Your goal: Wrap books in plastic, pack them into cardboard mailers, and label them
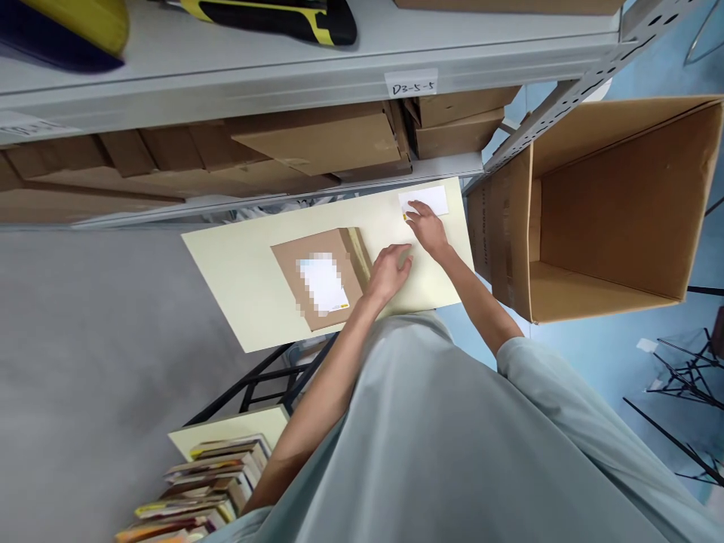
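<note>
A brown cardboard box (294, 264) with a white label (325, 283) on top lies on a pale cream board (237, 264). My left hand (389, 274) is just right of this box, its thumb and fingers apart with nothing between them. Farther to the right, my right hand (428, 228) reaches over a white paper slip (431, 199) near the board's far right corner. Its fingers are spread and bent, their tips over the slip's lower left part. I cannot tell how firmly they touch the slip.
Ahead runs a metal shelf (317, 72) with cardboard boxes below and a yellow-black utility knife (271, 19) on it. A large open carton (611, 219) stands at right. Several books (220, 483) are stacked at lower left. Thin black legs (687, 377) show at far right.
</note>
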Available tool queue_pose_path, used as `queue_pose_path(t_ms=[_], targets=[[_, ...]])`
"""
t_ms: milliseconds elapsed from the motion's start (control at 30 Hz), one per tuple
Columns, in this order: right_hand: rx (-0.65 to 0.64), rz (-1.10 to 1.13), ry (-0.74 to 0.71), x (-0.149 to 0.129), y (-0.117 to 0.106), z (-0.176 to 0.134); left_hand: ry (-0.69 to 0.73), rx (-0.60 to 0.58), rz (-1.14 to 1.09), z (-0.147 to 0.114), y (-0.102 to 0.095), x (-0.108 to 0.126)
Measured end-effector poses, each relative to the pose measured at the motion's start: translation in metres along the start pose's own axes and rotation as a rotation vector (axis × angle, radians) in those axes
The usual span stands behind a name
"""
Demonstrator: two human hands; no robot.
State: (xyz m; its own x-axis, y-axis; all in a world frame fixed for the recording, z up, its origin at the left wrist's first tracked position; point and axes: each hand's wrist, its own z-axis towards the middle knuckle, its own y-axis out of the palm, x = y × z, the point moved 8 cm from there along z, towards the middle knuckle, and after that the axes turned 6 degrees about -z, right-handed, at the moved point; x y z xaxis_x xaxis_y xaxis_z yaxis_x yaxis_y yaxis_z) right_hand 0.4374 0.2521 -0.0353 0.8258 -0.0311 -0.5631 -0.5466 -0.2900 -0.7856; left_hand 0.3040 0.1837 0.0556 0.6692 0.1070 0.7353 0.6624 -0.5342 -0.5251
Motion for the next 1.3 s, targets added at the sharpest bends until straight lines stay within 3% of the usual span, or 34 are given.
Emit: queue_pose_path(t_ms=[200,433,600,733,833,967,1200,1300], targets=[[0.080,0.095,0.004,-0.002,-0.006,0.001,-0.023,0.009,-0.021,0.004,-0.002,-0.004],[0.407,0.396,0.092,0.012,-0.049,-0.007,0.053,0.018,0.068,0.041,-0.009,0.002],[0.608,0.519,0.282,0.063,-0.091,-0.024,0.099,-0.140,0.275,0.098,0.009,0.019],[0.661,0.503,0.504,0.117,-0.108,-0.046,0.127,-0.326,0.454,0.133,0.036,0.037],[0.632,0.473,0.644,0.146,-0.106,-0.062,0.124,-0.419,0.555,0.145,0.051,0.045],[0.598,0.461,0.730,0.161,-0.096,-0.076,0.103,-0.479,0.652,0.150,0.060,0.050],[0.558,0.490,0.744,0.164,-0.075,-0.079,0.111,-0.461,0.644,0.162,0.065,0.048],[0.636,0.559,0.871,0.176,-0.069,-0.096,0.100,-0.449,0.600,0.165,0.070,0.045]])
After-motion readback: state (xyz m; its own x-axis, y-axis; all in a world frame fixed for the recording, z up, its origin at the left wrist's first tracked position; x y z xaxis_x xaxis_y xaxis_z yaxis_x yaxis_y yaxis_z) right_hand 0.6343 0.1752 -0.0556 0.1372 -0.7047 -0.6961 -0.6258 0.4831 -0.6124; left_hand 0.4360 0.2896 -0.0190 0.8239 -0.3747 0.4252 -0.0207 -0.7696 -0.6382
